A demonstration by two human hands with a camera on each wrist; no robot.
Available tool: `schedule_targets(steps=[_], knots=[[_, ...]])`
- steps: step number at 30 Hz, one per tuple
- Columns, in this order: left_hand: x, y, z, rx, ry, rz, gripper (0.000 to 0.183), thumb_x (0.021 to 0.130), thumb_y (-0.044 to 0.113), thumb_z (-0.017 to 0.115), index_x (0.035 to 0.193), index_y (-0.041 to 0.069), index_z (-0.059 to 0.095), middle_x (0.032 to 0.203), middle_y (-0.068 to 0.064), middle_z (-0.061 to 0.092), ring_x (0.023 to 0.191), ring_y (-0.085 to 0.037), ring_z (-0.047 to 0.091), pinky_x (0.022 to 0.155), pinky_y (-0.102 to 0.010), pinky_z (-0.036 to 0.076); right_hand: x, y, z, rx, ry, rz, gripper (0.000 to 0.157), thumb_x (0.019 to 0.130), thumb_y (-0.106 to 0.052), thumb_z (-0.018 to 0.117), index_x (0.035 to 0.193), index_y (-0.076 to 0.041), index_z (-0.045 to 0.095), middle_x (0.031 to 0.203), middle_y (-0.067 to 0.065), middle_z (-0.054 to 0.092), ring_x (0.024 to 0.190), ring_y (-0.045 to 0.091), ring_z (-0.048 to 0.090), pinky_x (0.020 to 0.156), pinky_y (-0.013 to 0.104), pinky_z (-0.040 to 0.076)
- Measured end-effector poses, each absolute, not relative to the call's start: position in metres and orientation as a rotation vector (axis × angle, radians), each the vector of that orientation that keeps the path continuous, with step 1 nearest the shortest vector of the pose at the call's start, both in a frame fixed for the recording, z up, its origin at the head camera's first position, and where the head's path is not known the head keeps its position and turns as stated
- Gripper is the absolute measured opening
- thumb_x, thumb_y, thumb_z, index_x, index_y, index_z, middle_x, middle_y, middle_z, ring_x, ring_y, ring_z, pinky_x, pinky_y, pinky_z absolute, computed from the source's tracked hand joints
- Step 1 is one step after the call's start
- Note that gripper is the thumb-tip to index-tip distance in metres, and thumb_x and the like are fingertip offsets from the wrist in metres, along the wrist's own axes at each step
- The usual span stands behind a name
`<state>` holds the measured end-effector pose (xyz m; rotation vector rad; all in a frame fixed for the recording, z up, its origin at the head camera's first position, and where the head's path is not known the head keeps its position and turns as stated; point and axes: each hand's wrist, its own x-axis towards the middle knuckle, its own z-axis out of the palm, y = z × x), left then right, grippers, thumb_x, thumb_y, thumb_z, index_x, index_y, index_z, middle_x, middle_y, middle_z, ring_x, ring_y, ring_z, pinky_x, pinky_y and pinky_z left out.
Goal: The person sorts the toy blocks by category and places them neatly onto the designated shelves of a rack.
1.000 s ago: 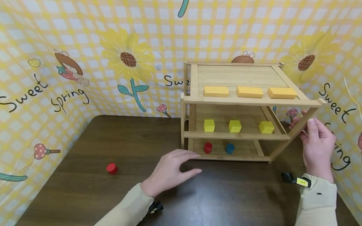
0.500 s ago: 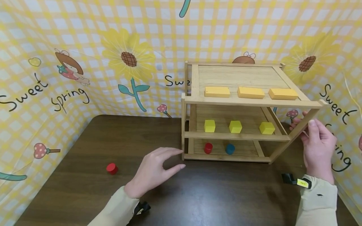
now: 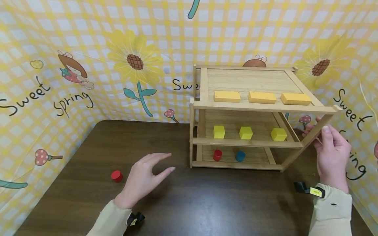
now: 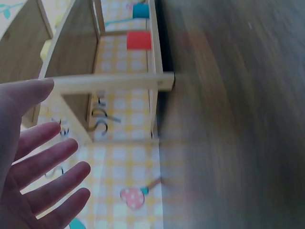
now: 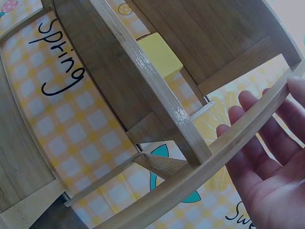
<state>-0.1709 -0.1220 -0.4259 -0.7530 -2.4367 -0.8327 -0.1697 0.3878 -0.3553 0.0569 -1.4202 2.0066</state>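
My left hand (image 3: 138, 182) hovers over the table, fingers spread apart from the thumb and nothing between them. Close to its left lies a red cylinder (image 3: 116, 176). With my right hand (image 3: 333, 154) I grip the front right post of a three-tier wooden shelf (image 3: 248, 142); in the right wrist view the fingers (image 5: 259, 143) lie behind that post. On the bottom tier stand another red cylinder (image 3: 217, 155) and a blue cylinder (image 3: 240, 156). Yellow cubes (image 3: 246, 133) line the middle tier, and orange-yellow rectangular blocks (image 3: 262, 97) line the top one.
The dark wooden table (image 3: 97, 147) runs left and forward of the shelf. A yellow checked cloth (image 3: 165, 42) with printed flowers hangs behind and at both sides, close to my right hand.
My left hand has drawn back from the shelf's lower front edge, moving left across the table toward the loose red cylinder. The right hand stays on the post.
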Motion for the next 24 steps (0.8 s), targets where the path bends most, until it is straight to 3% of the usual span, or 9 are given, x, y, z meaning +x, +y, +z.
schedule_targets(steps=[15,24], knots=[[-0.176,-0.17,-0.426,-0.537,-2.467,-0.775,0.045,0.089,0.037,0.081,0.128,0.016,0.072,0.124,-0.002,0.07,0.113,-0.026,0.066,0.087,-0.052,0.055,-0.169,0.388,-0.356,0.072,-1.411,2.006,0.041,0.102,-0.015,0.064,0.129,0.016,0.06,0.109,0.023,0.069,0.105,0.033,0.065,0.084,0.029,0.057],[-0.177,-0.194,-0.429,-0.436,-2.46,-0.773,0.046,0.087,0.035,0.083,0.127,0.014,0.072,0.121,-0.005,0.072,0.105,-0.03,0.069,0.078,-0.054,0.056,-0.17,0.388,-0.356,0.084,-1.419,1.995,0.043,0.101,-0.016,0.065,0.128,0.017,0.06,0.105,0.024,0.07,0.096,0.03,0.068,0.083,0.029,0.058]])
